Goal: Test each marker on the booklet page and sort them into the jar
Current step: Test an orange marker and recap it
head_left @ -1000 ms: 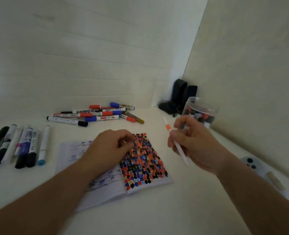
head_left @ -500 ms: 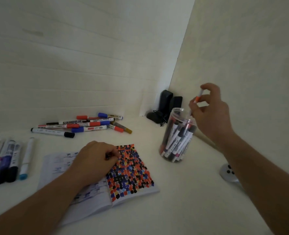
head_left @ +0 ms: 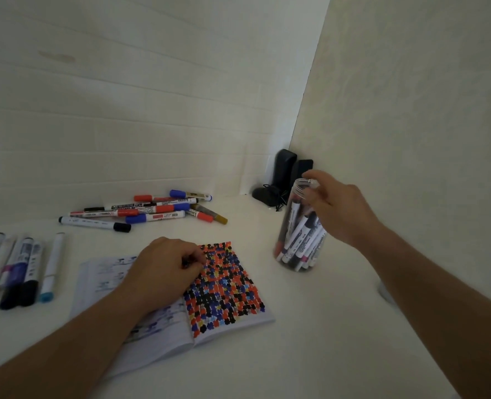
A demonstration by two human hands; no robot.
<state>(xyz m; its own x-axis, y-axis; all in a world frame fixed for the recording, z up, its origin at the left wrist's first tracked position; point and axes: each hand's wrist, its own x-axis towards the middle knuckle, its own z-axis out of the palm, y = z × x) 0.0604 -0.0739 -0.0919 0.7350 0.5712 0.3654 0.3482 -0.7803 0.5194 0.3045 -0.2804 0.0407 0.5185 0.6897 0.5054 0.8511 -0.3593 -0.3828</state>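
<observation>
An open booklet (head_left: 238, 321) lies on the white table, its right page covered with red, blue and black blots. My left hand (head_left: 163, 272) rests on the booklet's middle with its fingers curled under, and I see nothing in it. A clear plastic jar (head_left: 296, 246) with several markers stands to the right of the booklet. My right hand (head_left: 342, 208) hovers at the jar's rim with loosely bent, blurred fingers. No marker shows between them.
A pile of several markers (head_left: 152, 211) lies behind the booklet, and a row of several thicker markers (head_left: 22, 266) lies at the left. Two black speakers (head_left: 290, 168) stand in the wall corner behind the jar. A white object (head_left: 385, 292) peeks out under my right forearm.
My right hand carried the thin orange-banded marker from above the booklet to the jar and lowered to its rim. The marker is no longer visible in the fingers. The left hand stayed put.
</observation>
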